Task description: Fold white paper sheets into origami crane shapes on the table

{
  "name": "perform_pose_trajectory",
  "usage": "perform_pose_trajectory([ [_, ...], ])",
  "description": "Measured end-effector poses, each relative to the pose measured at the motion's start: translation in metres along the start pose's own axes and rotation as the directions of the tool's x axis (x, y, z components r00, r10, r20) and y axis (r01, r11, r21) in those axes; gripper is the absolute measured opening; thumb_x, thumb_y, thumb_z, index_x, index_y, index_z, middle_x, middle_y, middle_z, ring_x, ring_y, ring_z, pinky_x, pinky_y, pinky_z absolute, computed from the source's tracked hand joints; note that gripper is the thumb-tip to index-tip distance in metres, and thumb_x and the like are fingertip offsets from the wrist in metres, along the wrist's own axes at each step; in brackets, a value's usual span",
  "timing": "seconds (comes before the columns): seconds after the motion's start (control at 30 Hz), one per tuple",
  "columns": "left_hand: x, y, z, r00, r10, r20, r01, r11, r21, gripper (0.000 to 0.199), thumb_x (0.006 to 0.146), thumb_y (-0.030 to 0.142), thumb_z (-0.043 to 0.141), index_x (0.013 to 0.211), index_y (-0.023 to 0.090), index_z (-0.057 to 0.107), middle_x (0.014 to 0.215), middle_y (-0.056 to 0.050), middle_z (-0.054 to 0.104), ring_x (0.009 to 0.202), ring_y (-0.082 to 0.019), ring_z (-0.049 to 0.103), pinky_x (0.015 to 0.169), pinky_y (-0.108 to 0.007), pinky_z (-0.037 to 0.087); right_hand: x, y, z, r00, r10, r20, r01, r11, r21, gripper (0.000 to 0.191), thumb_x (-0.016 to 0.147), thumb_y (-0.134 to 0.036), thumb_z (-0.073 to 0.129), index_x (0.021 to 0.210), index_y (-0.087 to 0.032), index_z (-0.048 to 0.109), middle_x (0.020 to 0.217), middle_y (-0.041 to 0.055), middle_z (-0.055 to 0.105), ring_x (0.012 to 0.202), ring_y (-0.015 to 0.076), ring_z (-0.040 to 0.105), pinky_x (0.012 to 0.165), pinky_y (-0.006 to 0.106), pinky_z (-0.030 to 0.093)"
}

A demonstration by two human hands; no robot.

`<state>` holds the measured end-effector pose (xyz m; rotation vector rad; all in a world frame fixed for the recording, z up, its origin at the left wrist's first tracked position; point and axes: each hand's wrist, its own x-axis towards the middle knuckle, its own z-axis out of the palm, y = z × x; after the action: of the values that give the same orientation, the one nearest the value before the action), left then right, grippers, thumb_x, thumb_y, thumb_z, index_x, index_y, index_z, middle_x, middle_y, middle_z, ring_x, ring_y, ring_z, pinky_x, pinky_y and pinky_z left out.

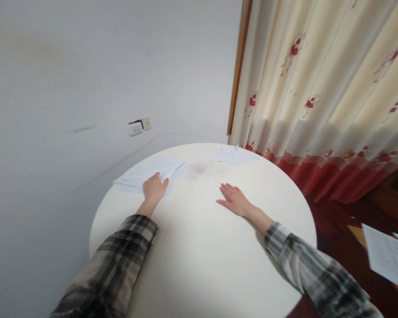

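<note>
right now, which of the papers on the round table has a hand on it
The larger, layered paper on the left: the left hand rests on it. The ragged-edged paper farther right is touched by neither hand.

Left hand curled, right hand spread flat

papers: white, perhaps bluish | table: white | sleeves: black-grey-white plaid | curtain: cream, red-flowered
</note>
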<state>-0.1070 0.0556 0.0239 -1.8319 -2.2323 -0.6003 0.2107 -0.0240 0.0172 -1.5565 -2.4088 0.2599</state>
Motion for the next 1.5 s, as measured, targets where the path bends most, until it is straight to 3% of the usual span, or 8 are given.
perform_pose_trajectory([
  [0.5,-0.007,0.007,-0.007,0.988,0.147,0.056,-0.147,0.989,0.011,0.045,0.078,0.039,0.042,0.113,0.014,0.057,0.111,-0.011,0.061,0.102,-0.028,0.055,0.084,-0.036,0.042,0.0,0.0,0.0,1.0,-0.002,0.001,0.002,1.0,0.026,0.072,0.082,-0.064,0.027,0.136,-0.016,0.03,0.144,0.0074,0.025,0.134,0.0229,0.016,0.108,0.044,0.012],
  [0.73,-0.009,0.01,-0.012,0.995,0.085,0.057,-0.082,0.995,-0.053,0.039,0.082,0.037,0.036,0.107,0.018,0.06,0.106,-0.009,0.064,0.098,-0.026,0.057,0.077,-0.033,0.044,0.001,0.0,0.0,1.0,-0.003,0.001,0.003,1.0,0.026,0.071,0.082,-0.063,0.029,0.136,-0.016,0.031,0.144,0.0077,0.025,0.134,0.0233,0.017,0.107,0.045,0.013],
  [1.0,-0.012,0.012,-0.017,0.997,0.057,0.044,-0.057,0.998,-0.013,0.039,0.085,0.033,0.029,0.094,0.018,0.065,0.093,-0.01,0.067,0.086,-0.025,0.061,0.065,-0.03,0.044,0.001,0.001,0.002,1.0,-0.007,-0.012,0.007,0.999,0.034,0.07,0.082,-0.062,0.031,0.135,-0.016,0.032,0.143,0.0087,0.027,0.134,0.0236,0.018,0.107,0.045,0.013],
  [1.5,-0.015,0.021,-0.019,0.994,0.098,-0.038,-0.099,0.995,-0.032,0.038,0.086,0.027,0.031,0.111,0.019,0.059,0.091,-0.011,0.068,0.085,-0.025,0.062,0.068,-0.031,0.044,0.003,0.001,0.005,0.999,-0.012,-0.031,0.013,0.999,0.046,0.069,0.082,-0.061,0.033,0.134,-0.016,0.034,0.143,0.0095,0.027,0.133,0.0245,0.019,0.107,0.046,0.014],
])
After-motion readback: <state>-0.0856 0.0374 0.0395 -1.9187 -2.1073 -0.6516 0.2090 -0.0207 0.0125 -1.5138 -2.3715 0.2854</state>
